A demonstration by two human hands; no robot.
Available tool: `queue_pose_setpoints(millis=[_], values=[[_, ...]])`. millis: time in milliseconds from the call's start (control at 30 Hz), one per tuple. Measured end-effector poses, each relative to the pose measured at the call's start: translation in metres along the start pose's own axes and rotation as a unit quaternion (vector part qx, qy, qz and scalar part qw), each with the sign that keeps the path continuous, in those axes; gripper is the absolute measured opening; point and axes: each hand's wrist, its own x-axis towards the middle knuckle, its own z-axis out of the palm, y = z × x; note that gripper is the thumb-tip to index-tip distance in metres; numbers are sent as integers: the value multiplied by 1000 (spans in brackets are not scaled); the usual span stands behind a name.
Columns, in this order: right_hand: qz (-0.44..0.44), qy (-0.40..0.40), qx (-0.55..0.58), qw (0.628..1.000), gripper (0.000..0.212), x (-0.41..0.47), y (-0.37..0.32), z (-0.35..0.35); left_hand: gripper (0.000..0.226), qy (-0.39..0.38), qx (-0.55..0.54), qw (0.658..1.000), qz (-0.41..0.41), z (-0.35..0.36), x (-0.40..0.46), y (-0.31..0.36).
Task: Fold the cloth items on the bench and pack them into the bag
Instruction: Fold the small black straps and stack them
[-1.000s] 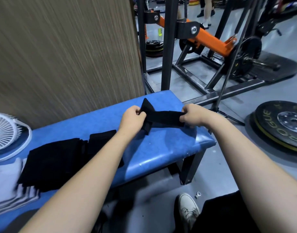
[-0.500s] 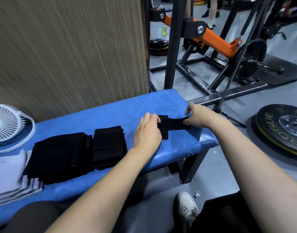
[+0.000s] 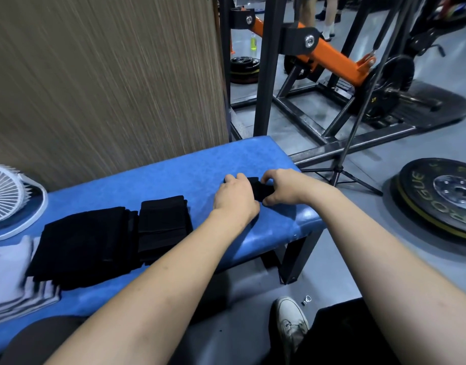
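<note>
A: Head view, item one: blue bench point(image 3: 174, 177), padded, set against a wood-grain wall point(image 3: 103, 75).

B: Item two: small black cloth point(image 3: 261, 189), bunched near the bench's right end, lying on the pad.

A: Right hand point(image 3: 286, 188): fingers and thumb curled round the cloth's right side, pinching it.

B: Left hand point(image 3: 236, 197): laid over the cloth's left side, fingers bent at the tips; whether they grip it or only press it down, I cannot tell.

A: Further left: two folded black stacks point(image 3: 108, 241), side by side, touching. Grey folded cloth point(image 3: 10, 280) at the left edge.

B: White fan point(image 3: 8, 198) behind it. Weight plate point(image 3: 442, 196) on the floor, right. Bag: none catalogued in view.
</note>
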Motion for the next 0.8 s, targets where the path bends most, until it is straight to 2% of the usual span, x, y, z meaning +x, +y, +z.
queue_pose_setpoints(millis=[200, 367, 533, 633, 800], values=[[-19, 0, -12, 1000, 60, 1, -3, 6, 64, -16, 37, 999, 6, -1, -1, 8], [-29, -11, 13, 999, 61, 4, -1, 8, 67, -36, 5, 999, 10, -8, -3, 7], [-55, 12, 120, 991, 54, 6, 3, 9, 66, -51, -10, 999, 9, -14, -9, 10], [-51, -2, 234, 971, 48, 2, 1, 8, 59, -39, -18, 999, 2, -15, -12, 13], [-76, 19, 333, 940, 46, -1, -6, 3, 46, -51, -123, 990, -41, -30, -11, 4]])
